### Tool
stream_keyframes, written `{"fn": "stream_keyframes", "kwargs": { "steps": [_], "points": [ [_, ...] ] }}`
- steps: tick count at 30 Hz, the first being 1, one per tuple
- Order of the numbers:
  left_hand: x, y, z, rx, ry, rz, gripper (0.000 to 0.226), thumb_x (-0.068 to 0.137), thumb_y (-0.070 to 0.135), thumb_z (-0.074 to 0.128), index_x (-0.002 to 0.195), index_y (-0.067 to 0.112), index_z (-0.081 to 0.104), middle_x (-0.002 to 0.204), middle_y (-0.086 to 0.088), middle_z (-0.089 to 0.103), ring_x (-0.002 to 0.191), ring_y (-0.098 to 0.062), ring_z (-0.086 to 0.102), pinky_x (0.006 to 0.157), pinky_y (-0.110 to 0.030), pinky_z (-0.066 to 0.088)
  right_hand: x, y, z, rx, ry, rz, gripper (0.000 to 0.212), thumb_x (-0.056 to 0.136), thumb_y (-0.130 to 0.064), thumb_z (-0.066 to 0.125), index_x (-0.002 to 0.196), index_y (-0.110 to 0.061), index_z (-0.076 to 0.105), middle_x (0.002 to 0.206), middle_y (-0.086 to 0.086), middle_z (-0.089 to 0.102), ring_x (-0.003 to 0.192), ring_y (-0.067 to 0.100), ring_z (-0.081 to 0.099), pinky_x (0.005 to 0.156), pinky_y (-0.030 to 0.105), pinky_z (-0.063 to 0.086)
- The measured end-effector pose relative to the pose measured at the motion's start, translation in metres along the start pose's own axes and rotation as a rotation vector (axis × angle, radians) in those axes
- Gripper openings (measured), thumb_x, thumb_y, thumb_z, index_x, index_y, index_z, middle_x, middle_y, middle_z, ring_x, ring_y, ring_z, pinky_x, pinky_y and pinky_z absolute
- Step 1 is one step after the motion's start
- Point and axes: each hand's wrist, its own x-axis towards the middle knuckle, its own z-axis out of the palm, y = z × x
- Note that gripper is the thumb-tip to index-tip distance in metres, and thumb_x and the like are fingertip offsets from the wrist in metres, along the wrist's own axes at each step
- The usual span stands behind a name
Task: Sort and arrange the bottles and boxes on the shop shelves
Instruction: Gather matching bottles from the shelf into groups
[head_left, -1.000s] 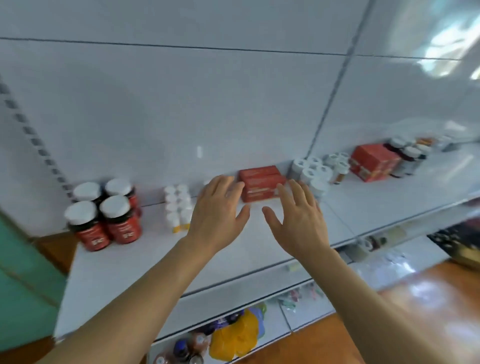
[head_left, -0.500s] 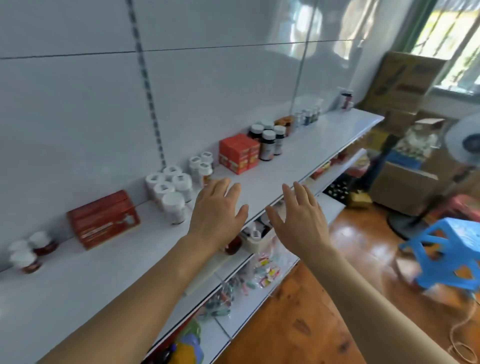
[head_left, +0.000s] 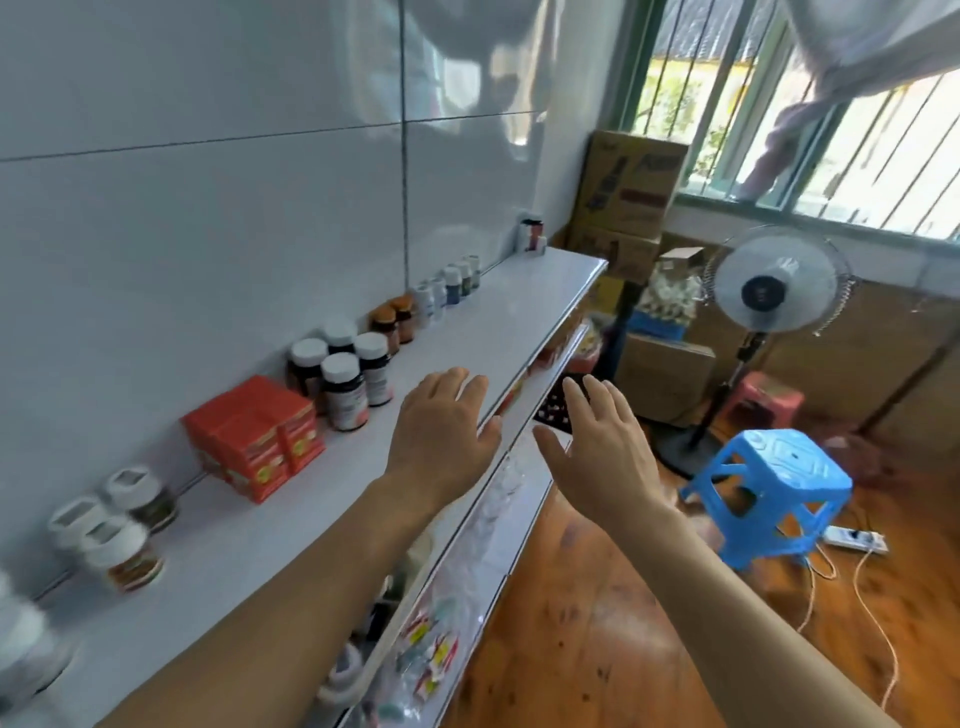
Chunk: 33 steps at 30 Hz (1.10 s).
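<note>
— What's carrying the stock?

— I see a white top shelf (head_left: 498, 317) along the tiled wall.

— And directly on it?

— Red boxes (head_left: 257, 434), then dark white-capped bottles (head_left: 343, 382) just beside them, amber bottles (head_left: 393, 320), and small white-capped bottles (head_left: 451, 283) further along. Blurred white-lidded jars (head_left: 111, 530) stand nearest me.

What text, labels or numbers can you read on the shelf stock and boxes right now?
None can be read.
Red boxes: printed fronts, blurred.
Dark bottles: labels too small.
Cardboard carton: large print, illegible.
</note>
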Motion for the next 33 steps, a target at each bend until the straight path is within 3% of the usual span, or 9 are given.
{"fn": "stream_keyframes", "kwargs": {
  "steps": [9, 19, 26, 33],
  "points": [
    [0.156, 0.048, 0.089, -0.045, -0.032, 0.066, 0.049, 0.095, 0.041, 0.050, 0.136, 0.016, 0.051, 0.139, -0.006, 0.053, 0.128, -0.024, 0.045, 0.107, -0.036, 0.037, 0.128, 0.116, 0.033, 0.024, 0.014, 0.047, 0.067, 0.097, -0.055, 0.039, 0.151, -0.015, 0.029, 0.156, 0.008, 0.032, 0.148, 0.027, 0.019, 0.122, 0.040, 0.020],
    [0.336, 0.108, 0.190, -0.064, -0.026, -0.060, 0.048, 0.096, 0.042, 0.048, 0.136, 0.016, 0.050, 0.134, -0.004, 0.055, 0.122, -0.022, 0.048, 0.102, -0.036, 0.041, 0.306, 0.273, 0.059, 0.041, -0.011, -0.073, 0.063, 0.097, -0.049, 0.044, 0.149, -0.015, 0.034, 0.147, 0.005, 0.043, 0.142, 0.026, 0.027, 0.119, 0.040, 0.026],
    [0.450, 0.097, 0.245, -0.041, -0.017, -0.160, 0.051, 0.096, 0.042, 0.046, 0.140, 0.016, 0.046, 0.141, -0.005, 0.051, 0.129, -0.023, 0.044, 0.107, -0.038, 0.039, 0.428, 0.314, 0.093, 0.115, -0.028, -0.188, 0.057, 0.098, -0.045, 0.047, 0.147, -0.017, 0.038, 0.145, 0.002, 0.046, 0.139, 0.024, 0.033, 0.117, 0.038, 0.030],
    [0.572, 0.060, 0.308, -0.070, -0.014, -0.255, 0.051, 0.097, 0.041, 0.046, 0.141, 0.015, 0.046, 0.143, -0.006, 0.050, 0.130, -0.025, 0.044, 0.107, -0.039, 0.037, 0.563, 0.342, 0.142, 0.082, -0.113, -0.268, 0.061, 0.100, -0.048, 0.043, 0.151, -0.018, 0.030, 0.152, 0.002, 0.038, 0.144, 0.024, 0.025, 0.119, 0.038, 0.025]
  ]
}}
